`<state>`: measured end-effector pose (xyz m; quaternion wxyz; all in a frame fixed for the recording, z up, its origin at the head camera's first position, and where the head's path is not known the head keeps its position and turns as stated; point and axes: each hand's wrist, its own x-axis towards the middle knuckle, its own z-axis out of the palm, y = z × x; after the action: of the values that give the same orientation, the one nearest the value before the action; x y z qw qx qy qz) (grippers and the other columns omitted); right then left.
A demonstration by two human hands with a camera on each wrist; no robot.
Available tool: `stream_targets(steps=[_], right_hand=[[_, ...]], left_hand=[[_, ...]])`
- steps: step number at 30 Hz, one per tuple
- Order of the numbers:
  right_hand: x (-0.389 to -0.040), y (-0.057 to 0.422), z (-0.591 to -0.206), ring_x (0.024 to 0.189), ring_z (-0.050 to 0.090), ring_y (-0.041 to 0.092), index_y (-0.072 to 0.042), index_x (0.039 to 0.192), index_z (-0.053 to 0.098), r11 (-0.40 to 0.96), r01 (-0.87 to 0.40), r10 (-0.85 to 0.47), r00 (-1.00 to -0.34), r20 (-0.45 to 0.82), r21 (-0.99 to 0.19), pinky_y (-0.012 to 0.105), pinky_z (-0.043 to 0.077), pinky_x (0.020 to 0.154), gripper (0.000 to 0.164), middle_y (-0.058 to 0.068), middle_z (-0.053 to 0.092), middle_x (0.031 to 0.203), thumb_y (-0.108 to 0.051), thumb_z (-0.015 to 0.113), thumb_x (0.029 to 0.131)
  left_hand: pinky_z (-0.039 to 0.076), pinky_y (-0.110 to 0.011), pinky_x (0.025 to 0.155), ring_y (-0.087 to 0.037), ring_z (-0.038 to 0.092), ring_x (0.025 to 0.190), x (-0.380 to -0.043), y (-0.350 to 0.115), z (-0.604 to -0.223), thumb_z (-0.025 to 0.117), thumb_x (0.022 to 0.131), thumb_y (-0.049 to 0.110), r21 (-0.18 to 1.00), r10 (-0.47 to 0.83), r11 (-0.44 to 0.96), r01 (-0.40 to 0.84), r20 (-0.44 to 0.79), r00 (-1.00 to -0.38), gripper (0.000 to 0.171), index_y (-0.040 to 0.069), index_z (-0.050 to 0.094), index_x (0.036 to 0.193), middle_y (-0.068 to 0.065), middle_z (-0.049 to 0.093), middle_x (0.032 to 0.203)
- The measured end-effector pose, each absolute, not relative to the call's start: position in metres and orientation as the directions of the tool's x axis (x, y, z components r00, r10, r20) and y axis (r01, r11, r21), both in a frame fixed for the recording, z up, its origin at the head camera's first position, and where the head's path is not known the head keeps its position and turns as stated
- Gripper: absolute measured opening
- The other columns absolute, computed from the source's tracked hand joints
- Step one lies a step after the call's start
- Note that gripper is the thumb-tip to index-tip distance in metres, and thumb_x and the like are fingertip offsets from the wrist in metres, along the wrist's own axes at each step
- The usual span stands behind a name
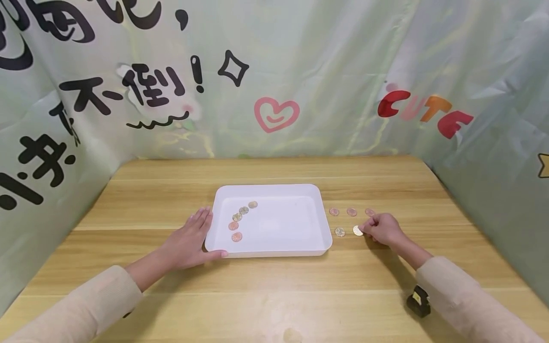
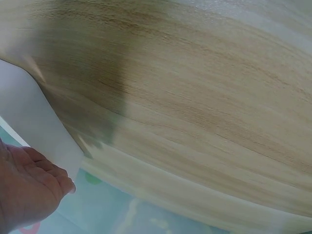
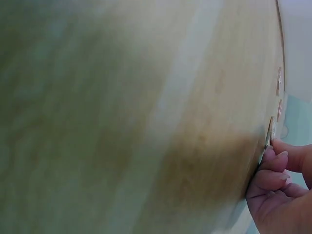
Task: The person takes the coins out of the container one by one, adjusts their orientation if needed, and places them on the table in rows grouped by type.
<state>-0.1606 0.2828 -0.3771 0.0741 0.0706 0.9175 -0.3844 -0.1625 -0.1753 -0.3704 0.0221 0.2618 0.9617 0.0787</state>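
Note:
A white rectangular tray [image 1: 283, 252] lies on the table, with several coins [image 1: 243, 210] in a curved line on its left side. Against the tray's left wall rests my left hand [image 1: 188, 243], fingers straight and thumb along the front left corner. To the right of the tray, my right hand [image 1: 381, 228] pinches a shiny coin [image 1: 358, 230] between thumb and finger. That coin stands tilted up at the tabletop in the right wrist view [image 3: 271, 130]. Left of it lies a pale coin [image 1: 340, 232]. Behind are three reddish coins [image 1: 351, 212], the rightmost close to the right hand.
The wooden table [image 1: 257, 290] runs back to a printed cloth [image 1: 334, 71] that hangs behind it and at both sides. A small black device [image 1: 419, 301] sits at the right sleeve. A pale round mark [image 1: 293, 335] shows near the front edge.

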Motion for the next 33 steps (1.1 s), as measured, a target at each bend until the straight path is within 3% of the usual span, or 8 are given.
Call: stream_targets(steps=[9,14,18,22,32,33], right_hand=[[-0.161,0.28,-0.377,0.05,0.045,0.008,0.003,0.071,0.059,0.741,0.148,0.051,-0.985,-0.165,-0.655,0.021,0.039,0.045,0.018,-0.002,0.054,0.057,-0.006,0.059,0.087],[-0.161,0.279,-0.374,0.053,0.045,0.01,0.001,0.071,0.057,0.733,0.149,0.054,-0.985,-0.162,-0.663,0.021,0.038,0.046,0.018,0.004,0.058,0.066,-0.005,0.057,0.088],[-0.163,0.274,-0.367,0.056,0.045,0.011,0.003,0.074,0.057,0.722,0.106,0.067,-0.994,-0.083,-0.683,0.022,0.037,0.046,0.017,0.008,0.06,0.073,-0.006,0.057,0.089],[-0.165,0.264,-0.356,0.055,0.043,0.009,0.006,0.082,0.06,0.724,0.03,0.059,-0.998,0.018,-0.689,0.022,0.037,0.047,0.019,0.007,0.058,0.067,-0.011,0.057,0.09],[-0.174,0.225,-0.341,0.052,0.045,0.003,0.009,0.088,0.06,0.587,-0.041,0.041,-0.996,0.08,-0.809,0.019,0.042,0.047,0.017,-0.001,0.056,0.063,-0.008,0.06,0.088],[-0.175,0.221,-0.341,0.052,0.045,0.003,0.009,0.088,0.06,0.57,-0.052,0.029,-0.996,0.083,-0.82,0.018,0.043,0.055,0.017,-0.002,0.055,0.063,-0.008,0.06,0.088]], left_hand=[[0.023,-0.05,0.113,-0.042,0.022,0.139,-0.162,-0.175,-0.369,0.056,0.079,0.063,0.16,0.508,0.85,0.502,-0.002,-0.861,0.103,-0.015,0.027,0.139,-0.03,0.023,0.148],[0.023,-0.05,0.114,-0.042,0.022,0.139,-0.162,-0.175,-0.369,0.056,0.079,0.063,0.157,0.504,0.854,0.497,-0.01,-0.864,0.103,-0.015,0.027,0.139,-0.029,0.023,0.148],[0.023,-0.05,0.113,-0.042,0.022,0.139,-0.162,-0.175,-0.369,0.056,0.078,0.064,0.157,0.504,0.853,0.497,-0.006,-0.863,0.104,-0.015,0.027,0.139,-0.029,0.023,0.148],[0.024,-0.05,0.113,-0.042,0.022,0.139,-0.163,-0.175,-0.369,0.056,0.078,0.064,0.158,0.502,0.854,0.495,-0.006,-0.865,0.104,-0.015,0.026,0.139,-0.03,0.023,0.148],[0.024,-0.049,0.114,-0.041,0.021,0.139,-0.162,-0.175,-0.369,0.054,0.079,0.066,0.162,0.501,0.855,0.492,-0.017,-0.865,0.105,-0.014,0.025,0.14,-0.029,0.022,0.149],[0.024,-0.05,0.114,-0.041,0.02,0.139,-0.162,-0.175,-0.368,0.055,0.078,0.066,0.165,0.502,0.854,0.493,-0.016,-0.865,0.105,-0.014,0.025,0.14,-0.029,0.022,0.149]])
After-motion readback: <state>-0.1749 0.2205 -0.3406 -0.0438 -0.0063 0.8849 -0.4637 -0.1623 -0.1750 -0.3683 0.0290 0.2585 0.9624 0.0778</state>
